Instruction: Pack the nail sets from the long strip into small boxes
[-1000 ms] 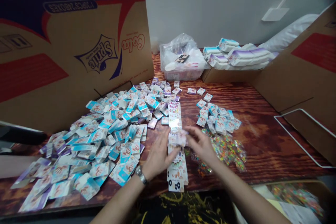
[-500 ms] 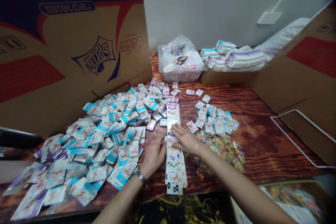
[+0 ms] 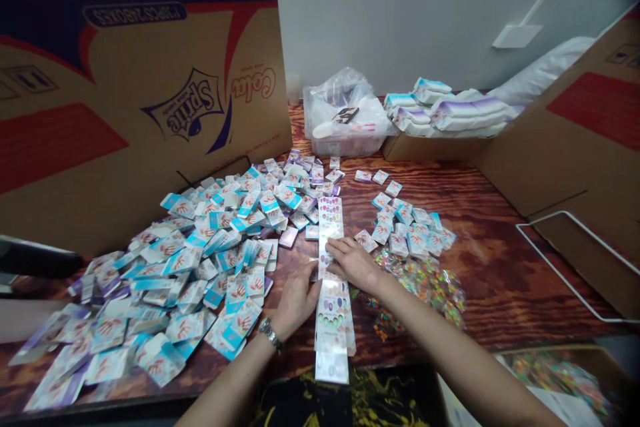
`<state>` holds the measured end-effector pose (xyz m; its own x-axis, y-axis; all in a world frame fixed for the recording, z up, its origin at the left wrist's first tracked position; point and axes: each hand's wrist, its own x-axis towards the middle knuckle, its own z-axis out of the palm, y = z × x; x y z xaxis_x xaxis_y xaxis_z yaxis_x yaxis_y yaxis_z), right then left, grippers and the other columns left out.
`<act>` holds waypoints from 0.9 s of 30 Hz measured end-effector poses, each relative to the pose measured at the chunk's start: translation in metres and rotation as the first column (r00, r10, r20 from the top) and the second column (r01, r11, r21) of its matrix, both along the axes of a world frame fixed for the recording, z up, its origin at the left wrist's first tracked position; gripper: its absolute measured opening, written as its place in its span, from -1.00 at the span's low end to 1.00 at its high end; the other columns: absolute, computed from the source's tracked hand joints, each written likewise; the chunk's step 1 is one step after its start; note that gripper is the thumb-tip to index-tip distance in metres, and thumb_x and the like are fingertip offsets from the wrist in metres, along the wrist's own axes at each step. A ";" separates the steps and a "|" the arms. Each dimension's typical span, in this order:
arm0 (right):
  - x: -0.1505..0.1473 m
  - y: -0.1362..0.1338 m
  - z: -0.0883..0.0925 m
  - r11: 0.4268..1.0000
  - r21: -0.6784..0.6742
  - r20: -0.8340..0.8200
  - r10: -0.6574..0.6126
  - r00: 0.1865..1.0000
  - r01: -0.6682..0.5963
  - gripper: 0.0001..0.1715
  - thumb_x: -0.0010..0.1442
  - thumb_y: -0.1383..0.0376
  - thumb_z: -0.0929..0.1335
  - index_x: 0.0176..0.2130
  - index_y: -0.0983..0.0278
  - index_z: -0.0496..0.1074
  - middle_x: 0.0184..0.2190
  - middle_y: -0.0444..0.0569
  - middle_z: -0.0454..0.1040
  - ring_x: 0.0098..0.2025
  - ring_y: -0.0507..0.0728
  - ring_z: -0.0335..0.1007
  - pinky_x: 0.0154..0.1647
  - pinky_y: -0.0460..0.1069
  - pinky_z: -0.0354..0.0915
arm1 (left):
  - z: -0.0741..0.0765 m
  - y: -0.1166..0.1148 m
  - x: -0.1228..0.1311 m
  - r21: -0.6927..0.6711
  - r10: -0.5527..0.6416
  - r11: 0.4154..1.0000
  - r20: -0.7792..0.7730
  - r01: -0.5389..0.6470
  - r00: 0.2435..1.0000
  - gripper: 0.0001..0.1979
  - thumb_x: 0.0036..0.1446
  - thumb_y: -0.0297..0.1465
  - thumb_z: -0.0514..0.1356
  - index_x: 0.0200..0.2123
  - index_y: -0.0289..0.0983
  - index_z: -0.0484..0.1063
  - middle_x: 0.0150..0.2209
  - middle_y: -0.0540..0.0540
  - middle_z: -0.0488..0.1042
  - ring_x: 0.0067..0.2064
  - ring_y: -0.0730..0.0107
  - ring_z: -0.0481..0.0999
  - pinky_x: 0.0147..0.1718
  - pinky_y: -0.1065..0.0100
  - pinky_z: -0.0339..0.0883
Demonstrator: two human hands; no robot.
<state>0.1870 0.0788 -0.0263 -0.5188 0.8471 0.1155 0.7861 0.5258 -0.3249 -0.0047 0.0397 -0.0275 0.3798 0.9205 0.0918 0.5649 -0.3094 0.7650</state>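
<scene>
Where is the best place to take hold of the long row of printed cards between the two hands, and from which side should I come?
Grip the row of printed cards at its near end, coming from the table's near edge, with thumb and fingers on its long edges. That narrow end lies past the left hand and right hand, so it seems free.

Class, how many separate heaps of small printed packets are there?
3: a large heap left on the wooden table, a smaller heap right of it, a stack on a cardboard box behind.

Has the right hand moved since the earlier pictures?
Yes, leftward: against the smaller pile of packets, the right hand has slid toward the strip of printed cards and now rests on it.
</scene>
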 end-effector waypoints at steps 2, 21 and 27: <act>0.001 -0.002 0.000 1.000 0.007 0.022 0.005 1.000 -0.005 -0.46 0.13 0.21 0.38 0.07 0.35 0.34 0.09 0.19 0.33 0.03 0.30 0.26 0.04 0.19 0.22 | 0.002 0.000 0.000 -0.010 -0.006 1.000 0.006 0.006 1.000 -0.64 0.11 -0.49 0.06 0.01 -0.31 0.28 -0.07 -0.22 0.48 -0.07 0.17 0.49 -0.09 0.08 0.36; 0.003 -0.017 0.084 0.992 -0.115 -0.255 0.012 0.967 -0.043 -0.72 0.32 0.25 0.18 -0.18 0.19 0.45 -0.36 -0.11 0.50 -0.34 0.04 0.38 -0.29 -0.07 0.24 | 0.034 0.023 -0.009 -0.269 -0.114 0.942 0.307 0.201 0.945 -0.53 0.01 -0.22 0.24 0.00 -0.23 0.33 0.07 -0.17 0.36 0.12 0.10 0.28 0.10 0.05 0.13; 0.011 -0.006 0.110 0.994 0.016 -0.381 -0.096 0.920 0.111 -0.76 0.27 0.29 0.22 -0.18 0.21 0.46 -0.28 -0.06 0.51 -0.27 0.10 0.41 -0.21 -0.01 0.27 | 0.035 0.016 0.003 -0.532 0.072 0.804 0.531 0.265 0.845 -0.77 0.08 -0.23 0.17 -0.41 -0.29 0.40 -0.46 -0.01 0.44 -0.40 0.41 0.42 -0.36 0.35 0.33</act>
<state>0.1977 0.0728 0.0838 -0.3400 0.8851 0.3178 0.6588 0.4653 -0.5912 -0.0018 0.0558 0.0077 0.5225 0.8217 -0.2279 0.0391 0.2439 0.9690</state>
